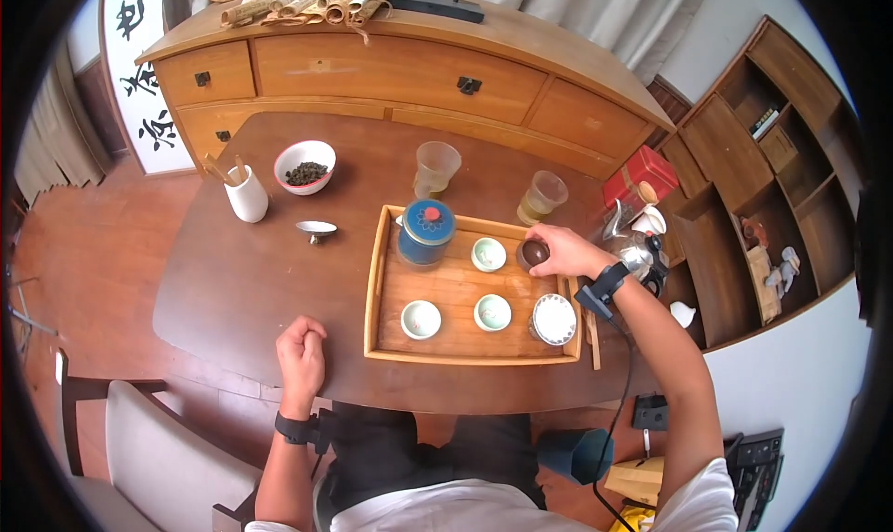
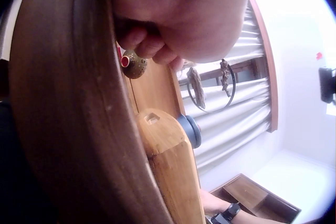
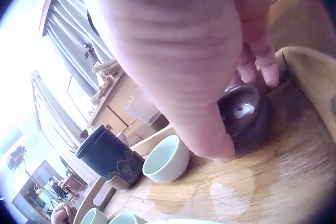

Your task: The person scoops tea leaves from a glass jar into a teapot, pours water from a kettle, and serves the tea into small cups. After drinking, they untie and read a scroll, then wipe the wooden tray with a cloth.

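My right hand (image 1: 563, 251) grips a small dark brown cup (image 3: 245, 112) between thumb and fingers, at the far right corner of the wooden tray (image 1: 465, 355). Beside it on the tray stand several pale green teacups (image 1: 488, 254). A white patterned cup (image 1: 553, 320) sits at the near right corner, and a blue teapot (image 1: 426, 234) with a red knob at the far left. My left hand (image 1: 301, 353) rests at the table's near edge, left of the tray, its fingers loosely curled around nothing.
Two clear pitchers (image 1: 437, 167) stand behind the tray. Left are a bowl of dark tea leaves (image 1: 305, 167), a white tool holder (image 1: 246, 195) and a small strainer (image 1: 317, 228). Right are a glass kettle (image 1: 634, 253), a red tin (image 1: 642, 176) and wooden tongs (image 1: 593, 337).
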{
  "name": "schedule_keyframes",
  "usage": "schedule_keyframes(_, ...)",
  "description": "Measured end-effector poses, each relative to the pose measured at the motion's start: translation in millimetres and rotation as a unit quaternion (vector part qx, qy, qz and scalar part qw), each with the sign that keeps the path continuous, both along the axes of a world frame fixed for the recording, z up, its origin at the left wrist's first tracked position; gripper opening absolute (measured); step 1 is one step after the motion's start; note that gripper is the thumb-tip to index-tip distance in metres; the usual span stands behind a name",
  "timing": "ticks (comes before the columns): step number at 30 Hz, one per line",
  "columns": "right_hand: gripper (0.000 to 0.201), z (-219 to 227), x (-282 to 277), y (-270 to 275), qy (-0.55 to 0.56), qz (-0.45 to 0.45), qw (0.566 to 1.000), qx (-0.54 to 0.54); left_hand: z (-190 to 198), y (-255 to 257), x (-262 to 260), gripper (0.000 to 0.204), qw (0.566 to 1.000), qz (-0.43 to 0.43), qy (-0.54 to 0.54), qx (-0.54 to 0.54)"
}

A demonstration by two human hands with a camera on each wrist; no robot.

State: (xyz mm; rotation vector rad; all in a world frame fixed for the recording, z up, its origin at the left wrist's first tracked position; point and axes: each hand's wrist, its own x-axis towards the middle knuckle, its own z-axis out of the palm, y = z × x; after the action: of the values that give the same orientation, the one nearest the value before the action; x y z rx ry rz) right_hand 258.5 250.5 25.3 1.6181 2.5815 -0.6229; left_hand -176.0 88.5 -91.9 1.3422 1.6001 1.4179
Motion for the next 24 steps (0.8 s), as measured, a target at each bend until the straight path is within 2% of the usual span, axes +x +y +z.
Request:
schedule_keyframes(2, 0.063, 1, -3, -1, -0.028, 0.031, 0.998, 0.048, -1, -2, -3, 0.018, 1.0, 0.004, 0.002, 0.001)
schedule_keyframes(5, 0.058, 39, -43, -6, 0.033, 0.002, 0.998, 0.052, 8, -3, 0, 0.018, 1.0, 0.002, 0.009, -0.005)
schedule_keyframes(6, 0.046, 43, -57, -7, 0.088, 0.01, 0.994, 0.071, 8, -3, 1, 0.018, 1.0, 0.001, 0.008, -0.006)
schedule_keyframes(9, 0.038, 56, -109, -8, 0.18, 0.058, 0.979, 0.08, 5, -2, 1, 0.018, 1.0, 0.001, 0.004, -0.009)
schedule_keyframes(14, 0.026, 49, -168, -3, 0.156, 0.131, 0.969, 0.139, 9, -3, 1, 0.018, 1.0, 0.001, 0.002, -0.012)
schedule_keyframes(15, 0.024, 47, -173, -1, 0.141, 0.145, 0.966, 0.158, 11, -3, 1, 0.018, 1.0, 0.001, 0.006, -0.008)
schedule_keyframes(19, 0.019, 49, -177, 1, 0.142, 0.11, 0.977, 0.119, 13, -3, 1, 0.018, 1.0, 0.0, 0.013, -0.009)
schedule_keyframes(22, 0.017, 49, -169, 8, 0.178, 0.126, 0.966, 0.138, 8, -1, 0, 0.018, 1.0, 0.002, 0.025, -0.006)
schedule_keyframes(24, 0.016, 63, -162, 6, 0.225, 0.078, 0.962, 0.132, 7, -3, -1, 0.017, 0.999, 0.005, 0.031, -0.002)
